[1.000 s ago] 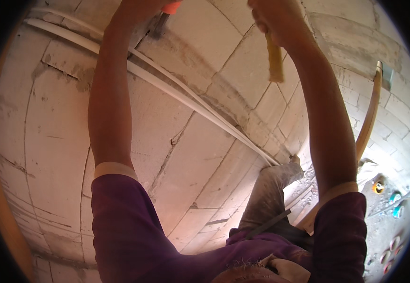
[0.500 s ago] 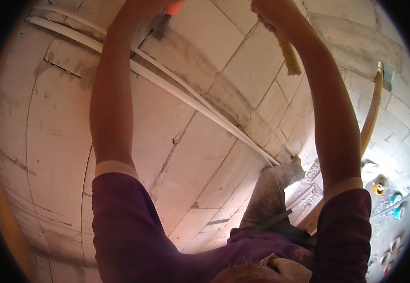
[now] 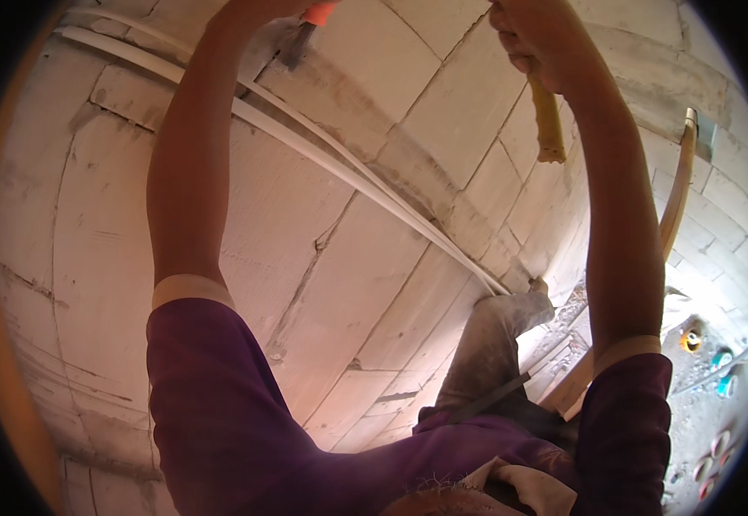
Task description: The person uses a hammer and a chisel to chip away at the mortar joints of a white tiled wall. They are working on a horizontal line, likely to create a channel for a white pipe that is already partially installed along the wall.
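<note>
At the top edge my left hand (image 3: 275, 7) is only partly in view. It is closed at a chisel with an orange grip (image 3: 319, 13) and a dark flat blade (image 3: 297, 46), which points down at the block wall (image 3: 417, 73). My right hand (image 3: 536, 39), also up at the top edge, is wrapped around a tool with a yellow handle (image 3: 548, 125). The handle's end hangs below the fist; the tool's other end is out of view. Both arms are raised, with the hands apart from each other.
Two pale pipes (image 3: 348, 172) run slantwise across the wall below my hands. A curved wooden pole (image 3: 682, 185) leans at the right. Down on the floor lie an orange roll (image 3: 691, 340), blue items (image 3: 724, 371) and rubble. My leg (image 3: 486, 348) is bent toward the wall.
My right hand has moved right and a little down with the yellow-handled tool, whose handle now hangs more upright. My left forearm has shifted slightly left; the chisel stays near the same spot.
</note>
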### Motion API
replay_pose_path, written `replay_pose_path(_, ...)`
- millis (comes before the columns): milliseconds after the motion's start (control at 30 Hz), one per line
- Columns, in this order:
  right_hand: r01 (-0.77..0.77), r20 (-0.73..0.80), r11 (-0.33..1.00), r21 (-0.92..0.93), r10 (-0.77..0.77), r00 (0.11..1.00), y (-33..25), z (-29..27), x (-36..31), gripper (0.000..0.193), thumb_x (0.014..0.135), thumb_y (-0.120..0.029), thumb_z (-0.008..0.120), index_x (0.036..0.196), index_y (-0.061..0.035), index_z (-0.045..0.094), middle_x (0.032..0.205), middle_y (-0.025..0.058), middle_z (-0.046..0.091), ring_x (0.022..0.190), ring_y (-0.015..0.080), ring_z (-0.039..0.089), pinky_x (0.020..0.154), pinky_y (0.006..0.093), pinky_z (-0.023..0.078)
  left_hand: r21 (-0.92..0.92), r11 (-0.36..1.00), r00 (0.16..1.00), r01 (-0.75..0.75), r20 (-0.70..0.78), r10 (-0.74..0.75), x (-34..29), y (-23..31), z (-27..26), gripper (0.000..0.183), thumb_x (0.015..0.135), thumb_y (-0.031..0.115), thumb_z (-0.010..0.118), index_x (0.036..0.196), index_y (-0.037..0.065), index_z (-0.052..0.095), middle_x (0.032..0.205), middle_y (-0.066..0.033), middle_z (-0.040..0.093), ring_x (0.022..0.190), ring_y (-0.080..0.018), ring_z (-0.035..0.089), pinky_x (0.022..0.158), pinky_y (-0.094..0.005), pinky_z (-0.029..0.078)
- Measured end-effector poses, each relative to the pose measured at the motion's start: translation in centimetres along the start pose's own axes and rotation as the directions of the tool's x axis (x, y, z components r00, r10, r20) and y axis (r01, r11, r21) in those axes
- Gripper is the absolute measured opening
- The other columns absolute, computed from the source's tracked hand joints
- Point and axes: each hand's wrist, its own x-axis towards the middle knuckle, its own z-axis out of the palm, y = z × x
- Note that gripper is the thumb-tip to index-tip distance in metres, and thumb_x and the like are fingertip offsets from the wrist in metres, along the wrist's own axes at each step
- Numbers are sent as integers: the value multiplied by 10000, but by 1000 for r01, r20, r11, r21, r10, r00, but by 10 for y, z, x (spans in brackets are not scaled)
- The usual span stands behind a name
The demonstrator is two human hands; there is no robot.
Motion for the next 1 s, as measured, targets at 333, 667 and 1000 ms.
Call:
replay_pose_path(333,33,-92,999,-21,-35,995,-13,-37,-48,333,1058,-399,565,869,-131,507,604,-46,422,415,87,363,364,293,288,-238,963,978,-124,-193,78,-32,-17,10,135,894,78,667,972,-30,692,799,-77,710,691,-149,679,627,-328,552)
replay_pose_path(667,91,-165,995,28,-85,983,23,-38,-98,390,1007,-489,647,850,-151,533,562,-98,384,397,1,297,359,211,236,-314,913,958,-262,-201,206,-72,-16,-15,128,904,-7,615,1018,1,675,867,-65,714,797,-134,685,756,-293,550)
replay_pose_path(1000,322,-262,942,89,-290,920,42,-7,-89,334,1035,-426,627,874,-139,571,575,-84,417,436,7,352,392,206,287,-20,933,931,-360,-68,358,-66,-37,-7,395,961,105,681,1346,33,634,1071,-60,745,1001,-144,698,919,-324,545)
